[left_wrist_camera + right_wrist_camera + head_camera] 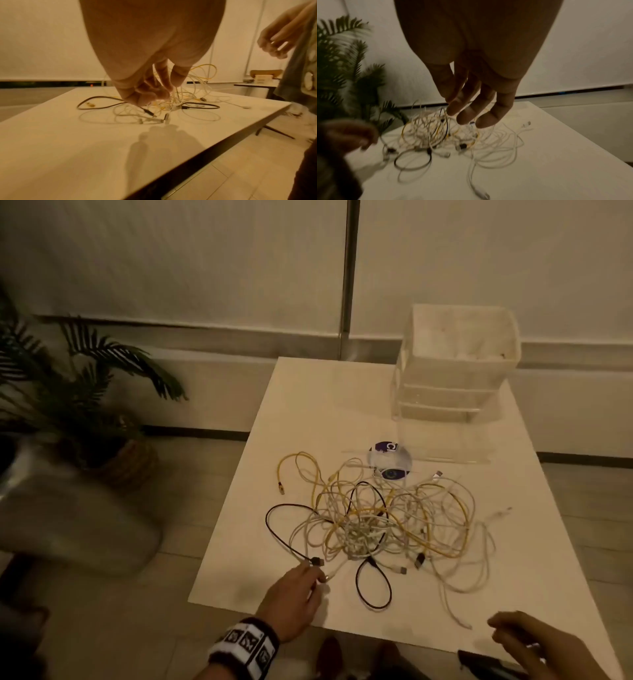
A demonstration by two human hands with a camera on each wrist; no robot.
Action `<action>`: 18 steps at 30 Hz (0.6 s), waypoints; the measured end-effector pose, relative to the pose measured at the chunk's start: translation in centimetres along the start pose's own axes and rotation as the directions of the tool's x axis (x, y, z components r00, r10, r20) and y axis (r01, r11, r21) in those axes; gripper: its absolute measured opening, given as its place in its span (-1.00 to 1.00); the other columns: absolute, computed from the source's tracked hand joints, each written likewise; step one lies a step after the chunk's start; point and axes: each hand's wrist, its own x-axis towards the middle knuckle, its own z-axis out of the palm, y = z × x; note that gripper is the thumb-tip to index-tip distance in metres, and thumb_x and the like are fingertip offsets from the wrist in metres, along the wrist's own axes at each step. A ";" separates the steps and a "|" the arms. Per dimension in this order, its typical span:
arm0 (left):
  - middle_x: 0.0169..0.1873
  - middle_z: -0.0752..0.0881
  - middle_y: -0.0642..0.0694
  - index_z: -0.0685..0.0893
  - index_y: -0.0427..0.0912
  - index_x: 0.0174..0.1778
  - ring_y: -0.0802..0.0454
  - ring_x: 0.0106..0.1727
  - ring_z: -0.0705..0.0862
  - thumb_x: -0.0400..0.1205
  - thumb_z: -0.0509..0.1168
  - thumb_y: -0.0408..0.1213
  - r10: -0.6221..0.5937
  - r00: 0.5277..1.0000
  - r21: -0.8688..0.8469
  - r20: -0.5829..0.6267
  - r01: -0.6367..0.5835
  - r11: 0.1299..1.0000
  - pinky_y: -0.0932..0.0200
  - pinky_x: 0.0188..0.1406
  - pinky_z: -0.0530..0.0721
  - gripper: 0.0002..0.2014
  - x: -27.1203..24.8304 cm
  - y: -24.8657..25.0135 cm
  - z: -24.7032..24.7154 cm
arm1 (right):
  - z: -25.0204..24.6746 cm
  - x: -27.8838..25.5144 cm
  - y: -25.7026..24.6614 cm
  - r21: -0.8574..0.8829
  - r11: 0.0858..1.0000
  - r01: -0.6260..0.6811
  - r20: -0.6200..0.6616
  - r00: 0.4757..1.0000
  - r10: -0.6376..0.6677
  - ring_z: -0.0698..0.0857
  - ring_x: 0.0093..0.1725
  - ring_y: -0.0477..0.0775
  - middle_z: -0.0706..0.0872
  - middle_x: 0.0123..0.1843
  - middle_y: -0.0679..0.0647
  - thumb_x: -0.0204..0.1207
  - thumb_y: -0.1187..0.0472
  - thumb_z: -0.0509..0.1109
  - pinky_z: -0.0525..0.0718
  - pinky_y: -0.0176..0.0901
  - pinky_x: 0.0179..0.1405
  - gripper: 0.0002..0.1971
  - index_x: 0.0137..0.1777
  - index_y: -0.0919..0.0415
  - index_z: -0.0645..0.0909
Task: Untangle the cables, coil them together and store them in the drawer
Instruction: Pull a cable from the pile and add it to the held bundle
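Cables (pixel 376 525) lay knotted mid-table (pixel 513 559), light, limp and prone to snag; loose plug ends looked the best hold. Nearest, the left hand (pixel 294 594) curled toward the black plug, contact unclear; the right hand (pixel 534 645) hovered relaxed, empty. Beyond stood the drawer unit (pixel 455 371).

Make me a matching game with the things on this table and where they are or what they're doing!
Things:
1. drawer box
2. cable pile
3. left hand
4. right hand

Places or states:
A. hovering over the table's near right corner, fingers relaxed, holding nothing
B. at the far right corner of the table
C. reaching for the black plug at the near left of the tangle
D. tangled in the middle of the table

Pairs: 1-B, 2-D, 3-C, 4-A
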 end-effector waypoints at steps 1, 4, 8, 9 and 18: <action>0.11 0.56 0.11 0.54 0.04 0.19 0.15 0.13 0.55 0.68 0.11 -0.07 0.024 1.000 0.052 -0.015 -0.023 0.998 0.22 0.03 0.54 -0.78 0.8 0.3 0.4 | 0.6 0.2 0.9 -0.003 1.000 0.023 -0.020 1.000 -0.023 0.76 -0.29 -0.28 0.79 -0.36 -0.26 0.17 -0.30 0.57 0.68 -0.35 -0.24 -0.77 -0.19 -0.41 0.67; 0.25 0.49 -0.02 0.45 -0.01 0.39 -0.01 0.24 0.52 0.66 0.16 -0.05 -0.009 0.999 0.237 0.030 0.002 0.972 0.04 0.05 0.60 -0.63 3.1 1.4 1.8 | 0.5 0.5 1.7 -0.004 0.998 -0.069 0.144 0.987 0.069 0.79 -0.16 0.02 0.82 -0.25 0.02 0.40 0.16 0.57 0.72 -0.15 -0.14 -0.75 -0.26 -0.31 0.74; 0.29 0.45 -0.11 0.43 -0.11 0.38 -0.15 0.26 0.54 0.67 0.21 -0.05 -0.226 0.971 0.361 0.076 0.184 0.914 -0.05 0.03 0.61 -0.61 4.6 1.3 3.9 | -0.2 1.1 1.5 -0.054 0.998 0.015 0.169 0.986 -0.006 0.77 -0.21 -0.12 0.80 -0.18 -0.20 0.49 0.33 0.46 0.66 -0.31 -0.24 -0.59 -0.08 -0.34 0.67; 0.29 0.46 -0.11 0.45 -0.12 0.35 -0.15 0.25 0.54 0.69 0.20 -0.07 -0.239 0.970 0.371 0.051 0.203 0.906 -0.04 0.02 0.61 -0.64 4.8 1.3 4.1 | -0.2 1.2 1.4 -0.059 0.997 0.056 0.155 0.987 -0.046 0.76 -0.23 -0.17 0.77 -0.18 -0.33 0.50 0.30 0.45 0.65 -0.37 -0.26 -0.56 -0.04 -0.41 0.60; -0.09 0.62 0.10 0.59 0.00 -0.12 0.17 -0.09 0.65 0.61 0.39 -0.20 -0.186 0.892 -0.312 -0.412 0.054 0.948 0.13 -0.13 0.71 -0.92 4.6 5.4 -1.9 | -1.7 2.5 0.7 -0.090 0.980 0.178 0.143 0.976 -0.164 0.71 -0.16 -0.33 0.73 -0.21 -0.49 0.43 0.08 0.53 0.62 -0.45 -0.17 -0.71 -0.22 -0.46 0.64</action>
